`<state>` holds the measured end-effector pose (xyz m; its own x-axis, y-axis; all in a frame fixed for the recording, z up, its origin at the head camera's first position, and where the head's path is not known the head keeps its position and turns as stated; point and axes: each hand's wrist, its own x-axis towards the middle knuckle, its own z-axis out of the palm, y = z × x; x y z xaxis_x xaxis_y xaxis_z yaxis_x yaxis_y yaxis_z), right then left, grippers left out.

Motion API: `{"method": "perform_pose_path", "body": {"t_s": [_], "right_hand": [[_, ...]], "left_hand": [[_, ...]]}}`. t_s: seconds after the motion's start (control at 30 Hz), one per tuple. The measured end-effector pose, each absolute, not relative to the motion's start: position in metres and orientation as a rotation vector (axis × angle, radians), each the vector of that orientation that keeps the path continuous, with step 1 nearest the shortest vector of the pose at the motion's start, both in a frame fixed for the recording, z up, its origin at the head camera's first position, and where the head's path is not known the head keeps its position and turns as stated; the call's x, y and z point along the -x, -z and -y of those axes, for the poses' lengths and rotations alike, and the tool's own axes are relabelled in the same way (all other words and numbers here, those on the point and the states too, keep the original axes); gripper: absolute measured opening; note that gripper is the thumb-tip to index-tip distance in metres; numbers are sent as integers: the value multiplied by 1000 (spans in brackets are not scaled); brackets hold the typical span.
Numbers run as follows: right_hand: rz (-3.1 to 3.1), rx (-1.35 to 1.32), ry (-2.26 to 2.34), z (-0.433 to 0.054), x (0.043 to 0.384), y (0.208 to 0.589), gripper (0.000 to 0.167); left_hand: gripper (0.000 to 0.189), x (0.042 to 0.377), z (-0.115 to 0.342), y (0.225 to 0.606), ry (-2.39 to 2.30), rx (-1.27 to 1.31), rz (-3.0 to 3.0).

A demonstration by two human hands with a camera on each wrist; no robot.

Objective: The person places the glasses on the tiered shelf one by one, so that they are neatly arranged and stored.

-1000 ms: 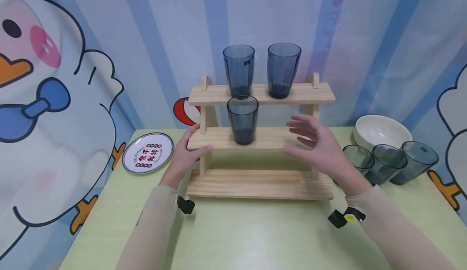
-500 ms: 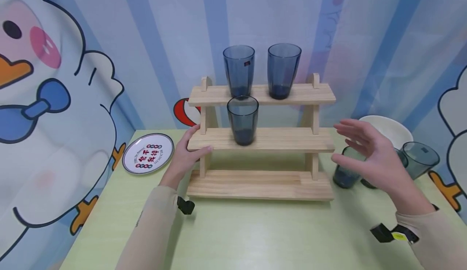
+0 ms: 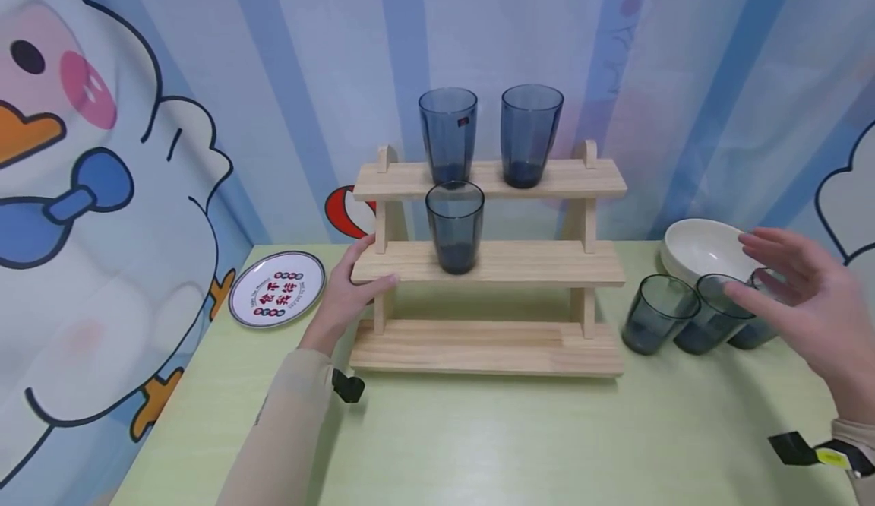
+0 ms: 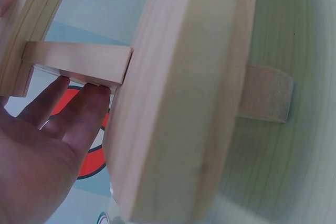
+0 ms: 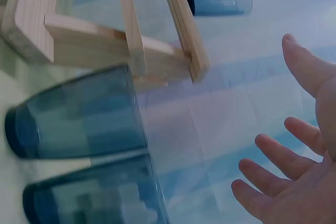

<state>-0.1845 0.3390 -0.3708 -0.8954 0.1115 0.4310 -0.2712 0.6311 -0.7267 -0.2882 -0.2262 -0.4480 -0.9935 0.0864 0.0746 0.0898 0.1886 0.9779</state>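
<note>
A three-tier wooden display rack [image 3: 533,261] stands on the table. My left hand [image 3: 342,297] grips the left end of its middle tier, thumb in front; in the left wrist view the fingers [image 4: 86,106] touch an upright [image 4: 79,59]. Two blue-grey glasses stand on the top tier, a left glass [image 3: 447,130] and a right glass [image 3: 533,130]; another glass [image 3: 456,229] stands on the middle tier. My right hand [image 3: 810,308], fingers spread and holding nothing, is over the glasses right of the rack: a near glass [image 3: 656,316], a middle glass [image 3: 707,320], and a far-right glass [image 3: 752,335] partly hidden by the hand.
A white bowl [image 3: 700,244] sits behind the glasses on the right. At the left lies a round plate [image 3: 276,289] with red lettering. A printed cartoon curtain [image 3: 307,111] hangs behind the light green table [image 3: 478,438].
My right hand has moved right, from beside the rack's middle tier to over the glasses at the far right. The left hand has stayed on the rack.
</note>
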Motion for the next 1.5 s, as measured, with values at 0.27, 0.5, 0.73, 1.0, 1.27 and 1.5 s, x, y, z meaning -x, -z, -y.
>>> {"method": "perform_pose_path", "body": {"t_s": [0.27, 0.5, 0.73, 1.0, 1.27, 1.5], "right_hand": [[2419, 150, -1065, -370, 183, 383, 71], [2453, 421, -1016, -382, 178, 388, 71], [2483, 450, -1055, -410, 190, 420, 76], [2553, 452, -1102, -422, 199, 436, 84], [2544, 445, -1182, -420, 202, 449, 81], [2539, 398, -1206, -425, 208, 458, 81]], "left_hand": [[82, 288, 225, 447, 1999, 174, 2422], [83, 286, 224, 444, 2011, 179, 2413], [83, 287, 225, 446, 1983, 164, 2438], [83, 288, 226, 449, 1982, 165, 2442], [83, 289, 226, 450, 2003, 191, 2413], [81, 289, 226, 450, 2014, 189, 2406]]}}
